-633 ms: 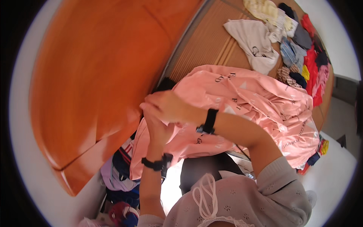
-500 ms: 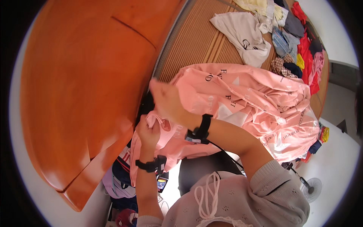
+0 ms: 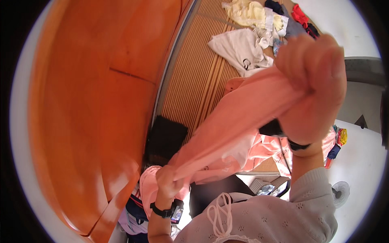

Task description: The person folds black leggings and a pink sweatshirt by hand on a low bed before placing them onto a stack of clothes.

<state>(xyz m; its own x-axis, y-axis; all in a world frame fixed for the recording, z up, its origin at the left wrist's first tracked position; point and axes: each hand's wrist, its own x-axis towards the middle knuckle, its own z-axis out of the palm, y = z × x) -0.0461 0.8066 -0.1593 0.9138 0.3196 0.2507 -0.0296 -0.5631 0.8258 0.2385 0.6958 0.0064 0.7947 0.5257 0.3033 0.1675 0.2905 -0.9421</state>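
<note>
A large pink printed cloth, whose exact kind I cannot make out, is stretched taut in a slanting band between my hands. My left hand grips its lower end near the orange wooden panel, fingers closed. My right hand is raised at the right, closed in a fist round the upper end and slightly blurred. The rest of the cloth hangs in folds below the band and partly behind my right wrist. Dark straps with small devices sit on both wrists.
An orange wooden panel borders the brown striped mat on the left. A beige garment, a pale yellow garment and other clothes lie at the far side. A black folded item lies by the panel. A fan stands at the right.
My right hand has moved from beside the left hand up and to the right, drawing the pink cloth taut. The cloth has come off much of the mat, uncovering the black item.
</note>
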